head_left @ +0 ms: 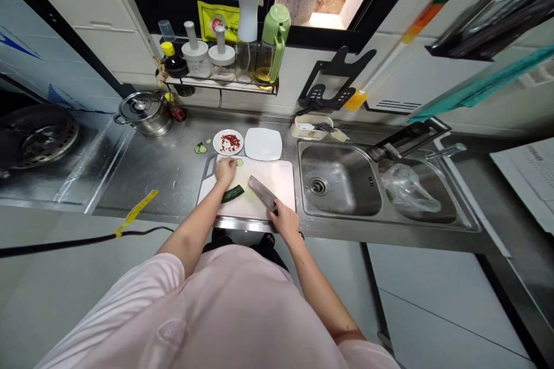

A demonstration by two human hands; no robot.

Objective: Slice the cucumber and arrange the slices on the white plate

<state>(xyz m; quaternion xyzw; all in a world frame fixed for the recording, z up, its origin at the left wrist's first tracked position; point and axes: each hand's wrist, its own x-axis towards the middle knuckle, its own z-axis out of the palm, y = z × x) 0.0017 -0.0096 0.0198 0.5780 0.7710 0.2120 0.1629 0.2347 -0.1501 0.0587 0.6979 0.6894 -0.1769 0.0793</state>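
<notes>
My right hand [285,220] grips the handle of a kitchen knife [262,192], its broad blade lying over the white cutting board [277,176] and pointing to the far left. On the board's far left, my left hand [225,171] has its fingers curled together beside pale green cucumber slices [239,162]; whatever the fingertips hold is hidden. A dark green piece of cucumber [232,194] lies between my left forearm and the blade. Beyond the board stand a round plate with chopped red bits [219,139] and a white square plate [263,144].
Cucumber ends [200,149] lie on the steel counter left of the round plate. A lidded pot [145,114] stands at the back left. The double sink [341,207] adjoins the board's right side. Bottles and jars fill a wall rack [236,84].
</notes>
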